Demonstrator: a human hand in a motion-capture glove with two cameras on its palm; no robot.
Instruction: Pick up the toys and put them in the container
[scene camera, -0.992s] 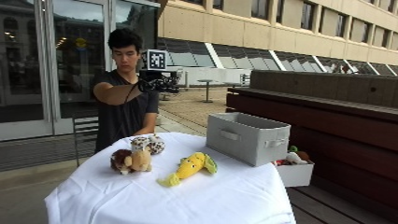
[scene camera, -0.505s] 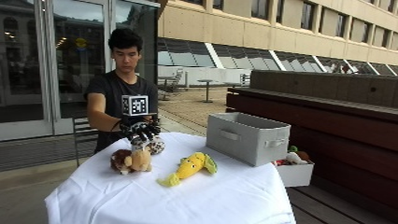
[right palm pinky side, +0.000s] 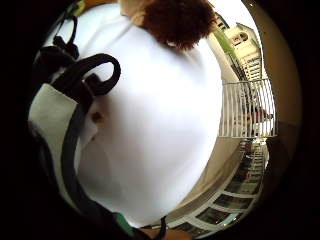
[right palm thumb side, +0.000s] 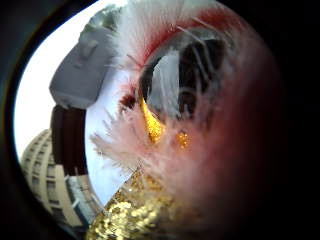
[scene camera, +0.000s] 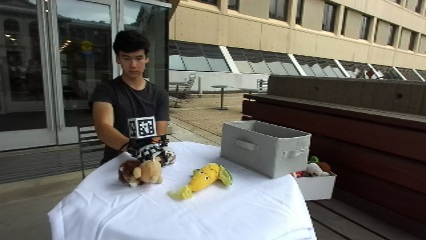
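Our gloved right hand (scene camera: 148, 148) sits left of centre in the outside view, down on the fluffy speckled toy (scene camera: 162, 154) at the back of the table (scene camera: 219, 210); whether the fingers have curled round it we cannot tell, since the hand's back faces the camera. The thumb-side palm view is almost filled with white and pink fluff and a gold beak, so the palm is very close to that toy. We judge the step to be the first grasp. To do it well, we should gather the toy's body rather than loose fluff, and lift straight up so we don't drag the brown plush dog (scene camera: 140, 172), which lies just beside it toward the lower left. The yellow corn toy (scene camera: 202, 179) lies near the middle of the frame, apart from both. The grey fabric container (scene camera: 265, 147) stands at centre right on the table's far edge, open at the top; we should carry high enough to clear its rim before letting go.
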